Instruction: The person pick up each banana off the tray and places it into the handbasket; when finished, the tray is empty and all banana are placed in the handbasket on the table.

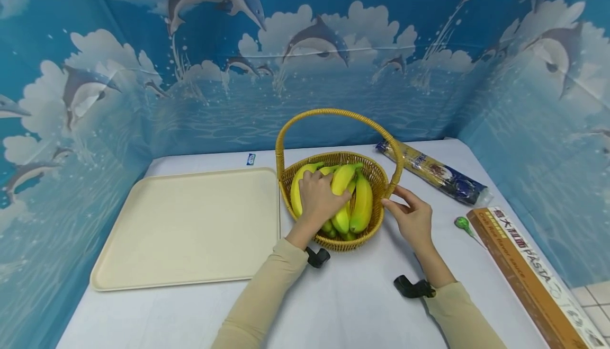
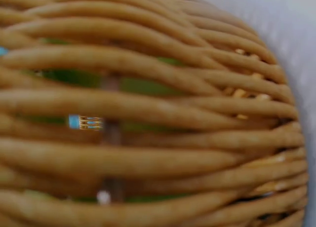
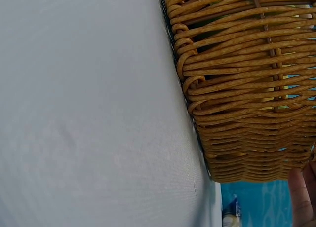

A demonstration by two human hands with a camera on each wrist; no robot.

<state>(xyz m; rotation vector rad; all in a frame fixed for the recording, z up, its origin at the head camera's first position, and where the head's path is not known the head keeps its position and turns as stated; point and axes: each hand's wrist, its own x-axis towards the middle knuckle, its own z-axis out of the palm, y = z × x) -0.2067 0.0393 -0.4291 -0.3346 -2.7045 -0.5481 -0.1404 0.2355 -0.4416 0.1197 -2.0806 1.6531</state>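
Observation:
A woven basket [image 1: 350, 244] with a tall arched handle [image 1: 329, 112] stands on the table, holding several yellow bananas [image 1: 362, 206] with green tips. My left hand [image 1: 320, 195] reaches in from the front, fingers curled over the bananas and thumb across the middle banana [image 1: 340, 222]; its palm covers part of the fruit. At the basket's right side, my right hand [image 1: 413, 216] pinches the rim by the handle's foot. Its fingers [image 3: 297, 192] show against the wicker in the right wrist view. Wicker fills the left wrist view, with green showing through the gaps.
A cream tray [image 1: 190, 227] lies left of the basket. Behind right is a pasta packet [image 1: 433, 171]; nearer, a long pasta box [image 1: 534, 275] lies along the right edge beside a small green-headed item [image 1: 462, 223]. A small blue label [image 1: 251, 159] sits at the back.

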